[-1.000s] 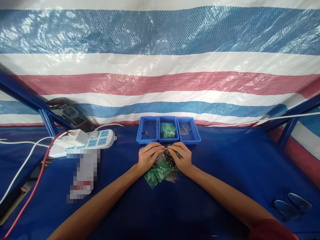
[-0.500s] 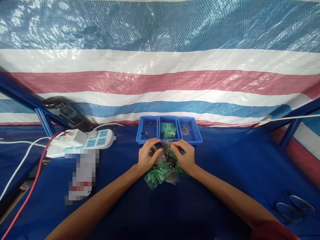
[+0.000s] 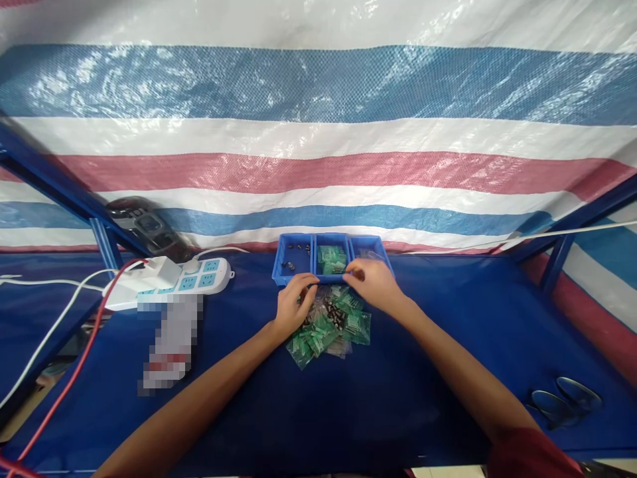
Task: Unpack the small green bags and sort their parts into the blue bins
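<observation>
The left hand point(image 3: 292, 307) curves over the far left side of a pile of clear packets point(image 3: 318, 335), its thumb and fingers bent toward each other, while the right hand point(image 3: 373, 282) bunches its fingertips at the front of the middle tray point(image 3: 331, 239); whether either pinches anything cannot be told. The pile lies mid-tabletop point(image 3: 308, 411), just in front of three blue trays set side by side near the far edge. Thin, slippery packets could cling together or slide if a hand drags across the heap (the loose spread hardly helps), and a knuckle catching a rim could shift the right tray point(image 3: 367, 241). That tray's contents are partly behind the right hand, fingers cover part of the pile, and the small dark pieces among the packets are too small to identify.
</observation>
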### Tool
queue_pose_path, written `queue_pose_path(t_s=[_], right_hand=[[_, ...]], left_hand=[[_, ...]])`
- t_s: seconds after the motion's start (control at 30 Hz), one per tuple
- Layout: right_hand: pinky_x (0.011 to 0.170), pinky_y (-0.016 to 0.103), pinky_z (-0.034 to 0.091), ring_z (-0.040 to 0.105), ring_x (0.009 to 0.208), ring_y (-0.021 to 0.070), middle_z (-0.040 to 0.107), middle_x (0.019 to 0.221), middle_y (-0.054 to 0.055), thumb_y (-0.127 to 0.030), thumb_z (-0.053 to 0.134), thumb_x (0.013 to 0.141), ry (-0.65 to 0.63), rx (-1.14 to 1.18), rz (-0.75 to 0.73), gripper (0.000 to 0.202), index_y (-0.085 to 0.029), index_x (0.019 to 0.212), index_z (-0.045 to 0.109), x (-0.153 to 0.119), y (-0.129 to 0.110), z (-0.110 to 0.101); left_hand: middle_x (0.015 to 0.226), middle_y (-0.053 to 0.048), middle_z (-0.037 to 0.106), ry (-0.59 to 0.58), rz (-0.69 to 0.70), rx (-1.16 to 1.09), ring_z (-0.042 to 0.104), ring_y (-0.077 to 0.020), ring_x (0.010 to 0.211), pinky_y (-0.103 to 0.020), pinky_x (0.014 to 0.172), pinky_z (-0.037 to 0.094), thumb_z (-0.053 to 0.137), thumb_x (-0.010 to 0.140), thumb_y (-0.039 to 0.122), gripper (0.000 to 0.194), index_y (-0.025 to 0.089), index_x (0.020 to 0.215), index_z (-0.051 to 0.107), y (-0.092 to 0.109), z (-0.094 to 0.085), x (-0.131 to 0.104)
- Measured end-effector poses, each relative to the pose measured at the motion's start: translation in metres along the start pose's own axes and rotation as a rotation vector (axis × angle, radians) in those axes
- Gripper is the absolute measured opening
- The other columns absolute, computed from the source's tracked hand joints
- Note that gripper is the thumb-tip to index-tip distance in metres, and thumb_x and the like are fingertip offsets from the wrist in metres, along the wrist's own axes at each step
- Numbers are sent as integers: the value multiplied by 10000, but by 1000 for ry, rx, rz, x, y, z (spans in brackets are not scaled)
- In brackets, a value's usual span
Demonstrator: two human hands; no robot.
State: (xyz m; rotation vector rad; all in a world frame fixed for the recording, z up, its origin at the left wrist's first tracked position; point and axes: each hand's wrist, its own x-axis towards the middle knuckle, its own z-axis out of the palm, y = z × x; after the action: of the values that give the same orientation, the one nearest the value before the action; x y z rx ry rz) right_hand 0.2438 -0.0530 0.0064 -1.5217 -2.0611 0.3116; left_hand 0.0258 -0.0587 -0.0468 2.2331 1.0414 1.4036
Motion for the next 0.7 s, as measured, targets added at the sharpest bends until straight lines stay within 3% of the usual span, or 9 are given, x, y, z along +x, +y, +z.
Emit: queue_pose_path(t_s=[0.07, 0.13, 0.2, 0.3, 0.4, 0.57, 0.7], right_hand=[[584, 266, 434, 621, 664, 200, 662, 723, 63, -383, 640, 777, -244, -185, -49, 221, -164, 796, 662, -7, -12, 5], [600, 300, 447, 636, 716, 254, 667, 790, 121, -468, 631, 763, -400, -364, -42, 346, -133, 841, 665, -14, -20, 8], [623, 333, 457, 640, 750, 294, 663, 826, 157, -495, 613, 758, -500, -474, -14, 399, -112, 859, 667, -19, -26, 8], [642, 326, 449, 642, 770, 287, 661, 839, 160, -351, 549, 815, -558, -509, -3, 266, -113, 836, 666, -20, -29, 6], [642, 289, 428, 633, 751, 239, 656, 816, 124, -199, 484, 839, -475, -430, -35, 177, -125, 818, 643, -17, -30, 2], [639, 243, 415, 586, 722, 159, 629, 823, 57, -204, 441, 909, -143, 56, -237, 163, -165, 894, 599, -15, -24, 8], [579, 238, 437, 558, 648, 138, 616, 813, 45, -292, 484, 905, 82, 413, -184, 161, -178, 907, 597, -18, -18, 28]], left_hand=[[991, -65, 609, -3, -3, 4, 556, -83, 625, -226, 603, 464, 498, 874, 165, 151, 176, 993, 590, 0, 0, 0], [968, -61, 614, -9, 8, 7, 554, -82, 617, -223, 596, 459, 494, 875, 161, 141, 175, 972, 596, 0, 0, 1], [946, -57, 619, -15, 23, 9, 553, -83, 618, -223, 599, 458, 491, 876, 159, 133, 175, 951, 601, 0, 0, 1], [932, -58, 622, -25, 32, 13, 550, -86, 621, -223, 600, 458, 479, 883, 166, 137, 174, 939, 604, 1, 0, 1], [938, -59, 622, -23, 21, 16, 537, -80, 597, -220, 586, 456, 472, 890, 185, 146, 174, 954, 602, 2, -1, 2], [981, -62, 624, -135, -26, -19, 507, -67, 548, -207, 548, 450, 518, 878, 242, 269, 184, 1140, 540, 4, -2, 3], [692, -13, 599, -159, 41, -1, 520, -95, 554, -208, 531, 413, 556, 861, 265, 127, 152, 873, 613, 0, 0, 2]])
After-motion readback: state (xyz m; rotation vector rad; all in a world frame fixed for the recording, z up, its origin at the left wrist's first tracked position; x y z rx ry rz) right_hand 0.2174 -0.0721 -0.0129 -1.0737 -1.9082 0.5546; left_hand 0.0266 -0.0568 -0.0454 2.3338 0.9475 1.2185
